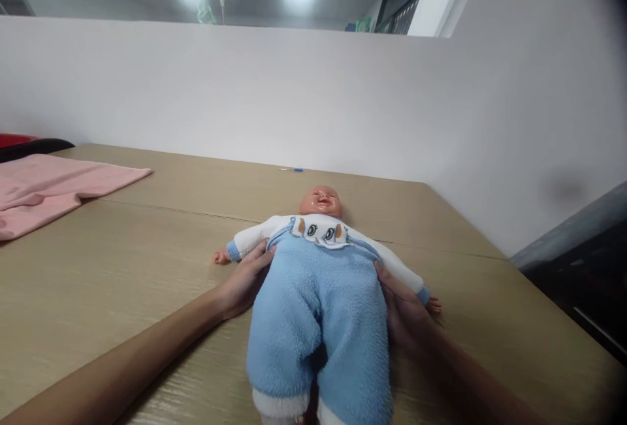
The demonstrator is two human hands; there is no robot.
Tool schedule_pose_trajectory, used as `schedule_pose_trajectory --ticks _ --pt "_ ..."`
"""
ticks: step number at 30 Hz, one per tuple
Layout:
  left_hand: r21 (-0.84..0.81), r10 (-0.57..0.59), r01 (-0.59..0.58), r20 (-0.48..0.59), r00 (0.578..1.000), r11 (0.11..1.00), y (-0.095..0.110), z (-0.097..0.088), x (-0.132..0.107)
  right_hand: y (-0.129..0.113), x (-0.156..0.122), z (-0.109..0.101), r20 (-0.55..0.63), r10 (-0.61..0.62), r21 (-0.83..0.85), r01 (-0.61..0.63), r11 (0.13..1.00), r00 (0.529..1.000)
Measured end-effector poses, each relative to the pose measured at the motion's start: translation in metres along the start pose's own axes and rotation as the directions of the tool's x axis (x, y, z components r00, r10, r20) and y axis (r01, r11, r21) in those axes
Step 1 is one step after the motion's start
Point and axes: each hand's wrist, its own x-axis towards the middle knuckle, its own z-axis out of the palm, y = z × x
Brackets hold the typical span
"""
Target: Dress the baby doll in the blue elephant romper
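A baby doll (pixel 322 203) lies on its back on the table, head pointing away from me and legs toward me. It wears fluffy blue overalls (pixel 321 281) over a white long-sleeved top (pixel 264 232), with an animal face on the bib. My left hand (pixel 249 281) grips the overalls at the side by the strap, thumb on top and fingers partly hidden beneath. On the opposite side, my right hand (pixel 404 304) holds the overalls edge with its thumb showing; its other fingers are mostly hidden. The doll's arms spread outward past both hands.
A pink cloth (pixel 59 183) lies at the table's left. Near the wall is a small blue-tipped pen-like item (pixel 295 170). The wooden table (pixel 161 242) meets a white wall (pixel 235 92) at the back. A dark object (pixel 582 268) stands beyond its right edge.
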Motion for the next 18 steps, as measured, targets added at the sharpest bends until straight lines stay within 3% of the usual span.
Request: schedule_pose_trajectory --ticks 5,11,15,18 --pt "-0.002 0.020 -0.020 0.019 1.000 1.000 -0.004 -0.002 0.003 -0.003 0.003 -0.002 -0.033 -0.065 -0.044 0.064 0.997 0.997" --pt "0.071 0.020 -0.029 0.125 0.992 0.997 -0.006 -0.010 0.008 -0.011 -0.001 0.002 -0.003 -0.142 -0.081 0.141 0.987 0.990" --pt "0.249 0.063 -0.118 0.219 0.974 0.961 -0.001 -0.017 0.009 -0.007 0.007 -0.004 0.090 -0.115 -0.243 0.133 0.961 0.989" --pt "0.480 0.117 -0.225 0.245 0.963 0.848 0.007 -0.018 0.007 -0.008 0.010 -0.012 0.152 -0.177 -0.485 0.229 0.844 0.972"
